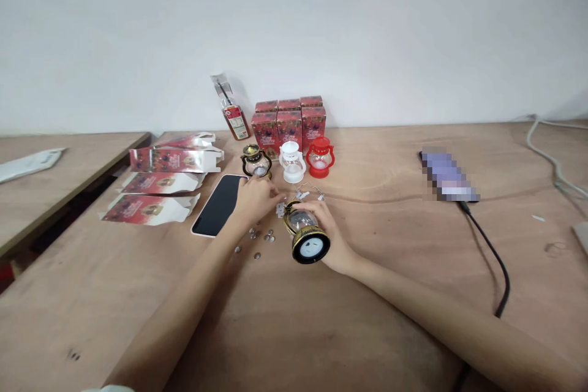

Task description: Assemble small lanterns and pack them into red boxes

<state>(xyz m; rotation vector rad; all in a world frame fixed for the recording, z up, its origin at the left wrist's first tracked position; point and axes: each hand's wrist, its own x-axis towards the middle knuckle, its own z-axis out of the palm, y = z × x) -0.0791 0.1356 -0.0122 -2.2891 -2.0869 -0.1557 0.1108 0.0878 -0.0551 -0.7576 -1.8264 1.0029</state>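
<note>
My right hand (pixel 333 236) is wrapped round a black-and-gold mini lantern (pixel 311 245), tipped so its round base with a white disc faces me. My left hand (pixel 258 199) is beside the held lantern's top, fingers curled together; what they pinch, if anything, is hidden. Small white tags (pixel 280 211) lie by its fingertips, near thin wire handles (pixel 312 188). Behind stand another black-and-gold lantern (pixel 257 162), a white lantern (pixel 292 163) and a red lantern (pixel 320 158), all upright. Several button cells (pixel 269 236) are scattered below my left hand.
Red printed boxes (pixel 289 125) stand stacked at the wall beside a bottle (pixel 236 121). Flattened cartons (pixel 151 208) lie left, near a dark-screened phone (pixel 215 208). A second phone (pixel 448 176) with a black cable (pixel 493 251) lies right. A gap separates the left table (pixel 92 168).
</note>
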